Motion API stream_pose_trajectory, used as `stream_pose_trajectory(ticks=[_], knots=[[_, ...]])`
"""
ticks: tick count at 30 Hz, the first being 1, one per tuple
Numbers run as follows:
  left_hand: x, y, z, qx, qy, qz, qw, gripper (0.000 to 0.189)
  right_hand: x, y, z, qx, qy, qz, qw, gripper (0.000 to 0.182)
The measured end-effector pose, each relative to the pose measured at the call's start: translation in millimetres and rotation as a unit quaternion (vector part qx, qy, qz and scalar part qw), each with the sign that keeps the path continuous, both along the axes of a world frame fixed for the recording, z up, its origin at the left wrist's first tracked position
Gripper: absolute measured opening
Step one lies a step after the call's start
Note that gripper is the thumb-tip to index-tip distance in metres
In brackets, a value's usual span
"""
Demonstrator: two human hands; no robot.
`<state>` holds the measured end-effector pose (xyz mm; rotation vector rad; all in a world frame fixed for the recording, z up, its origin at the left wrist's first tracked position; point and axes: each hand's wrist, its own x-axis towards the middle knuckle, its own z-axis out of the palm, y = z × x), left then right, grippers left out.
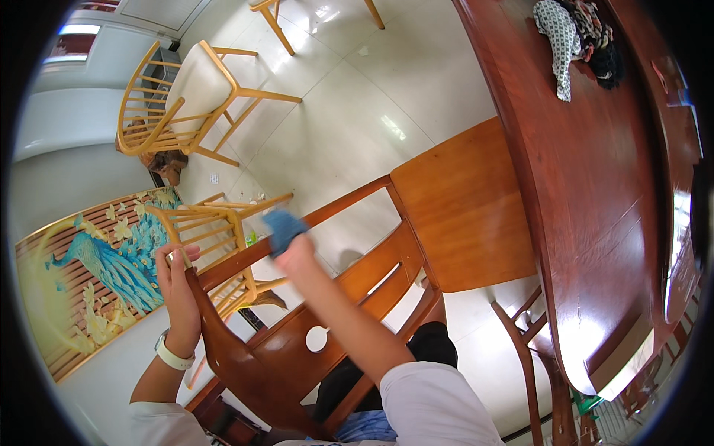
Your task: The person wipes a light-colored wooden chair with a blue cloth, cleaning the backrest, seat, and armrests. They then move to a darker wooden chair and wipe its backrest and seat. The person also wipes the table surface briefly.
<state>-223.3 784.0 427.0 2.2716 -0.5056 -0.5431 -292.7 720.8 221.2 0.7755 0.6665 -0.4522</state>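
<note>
In front of me a brown wooden chair (334, 267) is tipped, its flat seat (466, 206) reaching toward the table's edge and its slotted backrest below my arm. My right hand (293, 251), somewhat blurred, grips a blue cloth (283, 228) against a long wooden rail of the chair. At the left, my left hand (181, 279) clasps the end of a chair leg beside its pale tip (179, 258). A white-banded watch is on that wrist. The chair's backrest lies near my lap.
A dark red wooden table (591, 184) fills the right side, with patterned cloths (558, 44) on top. Light wooden chairs (201, 95) stand on the tiled floor (357, 111). A peacock picture (106, 273) is at the left, and another brown chair (524, 357) stands lower right.
</note>
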Motion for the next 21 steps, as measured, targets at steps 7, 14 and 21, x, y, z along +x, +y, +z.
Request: stream_pose_trajectory(ticks=[7, 14, 21], knots=[[17, -14, -15, 0.014, -0.005, -0.070, 0.997, 0.016, -105, -141, -263, -0.285, 0.309, 0.325, 0.847, 0.018], [53, 58, -32, 0.035, 0.020, 0.039, 0.998, 0.019, -244, -116, -58, -0.552, 0.331, 0.328, 0.691, 0.024], [60, 48, -36, 0.015, 0.022, 0.020, 0.999, 0.024, -365, 100, -183, -0.657, 0.496, 0.490, 0.287, 0.018]])
